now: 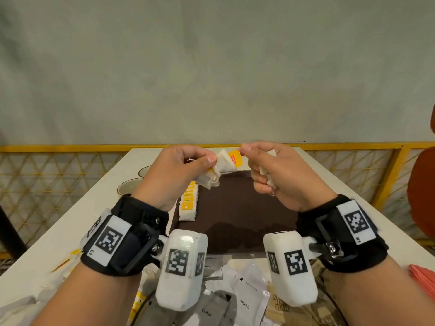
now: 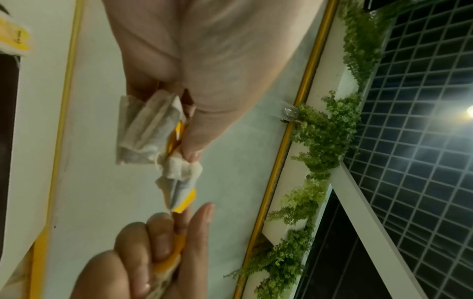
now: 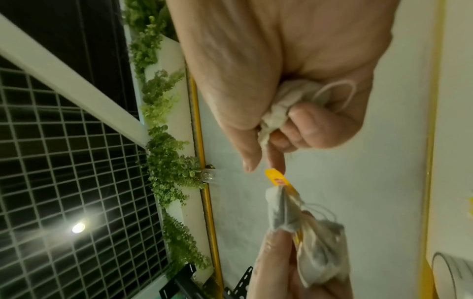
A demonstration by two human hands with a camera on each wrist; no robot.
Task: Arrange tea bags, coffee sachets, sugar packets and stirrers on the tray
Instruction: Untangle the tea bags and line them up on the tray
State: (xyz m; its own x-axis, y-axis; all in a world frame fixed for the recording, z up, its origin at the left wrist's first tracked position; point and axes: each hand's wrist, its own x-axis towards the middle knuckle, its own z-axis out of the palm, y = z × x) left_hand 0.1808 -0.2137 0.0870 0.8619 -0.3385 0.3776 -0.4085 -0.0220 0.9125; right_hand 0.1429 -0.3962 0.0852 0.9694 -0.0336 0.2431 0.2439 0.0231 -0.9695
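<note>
your left hand (image 1: 181, 165) pinches a bunch of white paper tea bags with yellow tags (image 1: 220, 170) between thumb and fingers, held up in the air over the far edge of the dark brown rectangular tray (image 1: 235, 215); your right hand (image 1: 270, 170) nips one yellow tag (image 1: 236, 158) at thumb and fingertip while its lower fingers are curled round more crumpled white tea bags (image 1: 266, 172). the move ahead, as i judge it, turns on this: the bag being drawn out lies between your two hands, its length running left to right from one pinch to the other, and the row of white tea bags with yellow tags already laid down (image 1: 188, 203) runs front to back along the tray's left edge, below and just behind your left hand, so that hand is the nearer one for setting down. the grey and white coffee sachets (image 1: 226, 292) lie in a heap on the white table (image 1: 70, 227) near you, partly covered by the wrist cameras. how many bags each hand holds is hard to make out, the strings are tangled, and the far end of the row is hidden behind your left hand. sugar packets cannot be picked out with certainty.
</note>
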